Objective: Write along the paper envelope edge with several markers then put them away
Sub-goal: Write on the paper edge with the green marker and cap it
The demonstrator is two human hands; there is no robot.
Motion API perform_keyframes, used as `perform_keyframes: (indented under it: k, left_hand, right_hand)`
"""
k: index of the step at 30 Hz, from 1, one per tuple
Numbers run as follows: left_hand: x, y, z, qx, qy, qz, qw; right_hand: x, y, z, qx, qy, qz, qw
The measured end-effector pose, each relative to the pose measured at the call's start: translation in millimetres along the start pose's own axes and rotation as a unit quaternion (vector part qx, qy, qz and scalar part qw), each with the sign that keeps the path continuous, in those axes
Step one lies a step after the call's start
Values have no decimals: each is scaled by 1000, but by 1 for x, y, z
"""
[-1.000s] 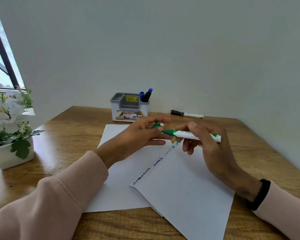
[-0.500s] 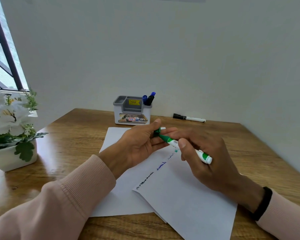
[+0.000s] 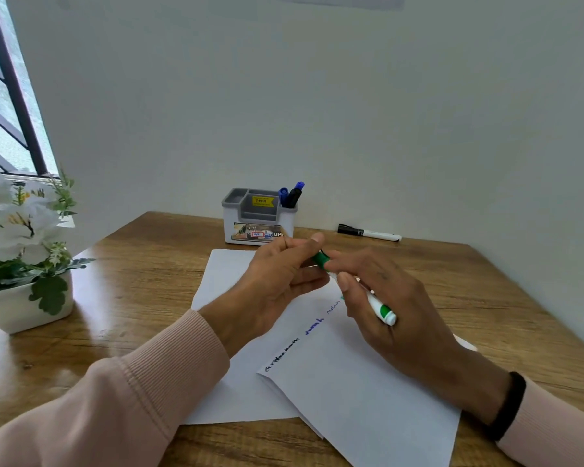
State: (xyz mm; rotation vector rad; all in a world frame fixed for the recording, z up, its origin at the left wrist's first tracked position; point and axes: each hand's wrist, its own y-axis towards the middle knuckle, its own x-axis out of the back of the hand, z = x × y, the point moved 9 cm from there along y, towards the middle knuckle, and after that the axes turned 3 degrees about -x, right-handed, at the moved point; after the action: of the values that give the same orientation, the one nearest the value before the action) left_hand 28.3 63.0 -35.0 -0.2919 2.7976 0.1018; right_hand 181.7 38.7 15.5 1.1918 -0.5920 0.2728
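Both hands (image 3: pixel 334 284) grip the green marker (image 3: pixel 380 306) between organizer (image 3: pixel 258 227) and envelope (image 3: pixel 361 382).

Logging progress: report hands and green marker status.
Both hands on green marker, left fingers at cap end. Envelope edge written. Holder path clear.

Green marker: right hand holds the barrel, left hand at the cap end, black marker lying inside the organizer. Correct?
Not quite. The head view shows the black marker lying on the table by the wall, right of the organizer, not inside it. The rest holds: the right hand holds the green marker by its barrel, the left hand at its cap end.
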Motion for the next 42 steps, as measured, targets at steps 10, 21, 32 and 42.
perform_keyframes:
  k: [10, 21, 32, 42]
  left_hand:
    - [-8, -7, -7, -33, -99, 8, 994]
    - [13, -3, -48, -150, 116, -48, 981]
    - [69, 1, -86, -253, 137, -189, 939]
    - [96, 13, -56, -165, 328, -239, 899]
  right_hand:
    - [-4, 3, 11, 34, -9, 1, 999]
    - [-14, 14, -16, -228, 214, 57, 948]
    - [-29, 117, -37, -276, 115, 39, 954]
    - [-68, 181, -27, -90, -40, 8, 995]
